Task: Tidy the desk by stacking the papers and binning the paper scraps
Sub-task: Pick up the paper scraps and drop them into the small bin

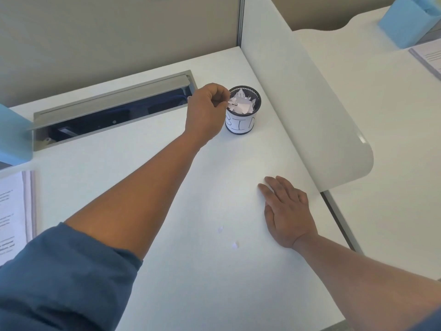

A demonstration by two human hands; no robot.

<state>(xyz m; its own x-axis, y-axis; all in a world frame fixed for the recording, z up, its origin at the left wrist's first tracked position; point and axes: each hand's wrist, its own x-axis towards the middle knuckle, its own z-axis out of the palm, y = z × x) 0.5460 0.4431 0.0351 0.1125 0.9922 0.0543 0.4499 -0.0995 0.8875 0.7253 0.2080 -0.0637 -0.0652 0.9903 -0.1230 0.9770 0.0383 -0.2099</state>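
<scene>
A: On the white desk (167, 271), far side: left hand (207, 111) reached out over the rim of the small black mesh cup labelled "BIN" (243, 115), fingers curled, pinching a crumpled white paper scrap (231, 101) right at the cup's near edge. Right hand (285, 211) laid flat on the desk nearer in, fingers straight, holding nothing.

B: And inside the cup?

A: Heaped with crumpled white scraps (242, 103), piled up to about rim level. Two tiny white paper bits (220, 229) left loose on the desk, close together, between the two arms and well apart from the cup.

B: Risks from here?

A: Likely spillage. Cup looked nearly full, so a scrap dropped on the heap could roll off onto the desk. Cup also small and probably light; a nudge from the knuckles could tip it or slide it. Tiny bits easy to miss against the white surface, too.

B: Papers?

A: Stack of printed white sheets (14, 211) at the left edge, partly out of view; neatness not clear. More printed sheets (429, 58) on the neighbouring desk, upper right, beside a blue box (410, 22). Open grey cable tray (112, 108) set into the desk behind the cup, dark inside.
</scene>
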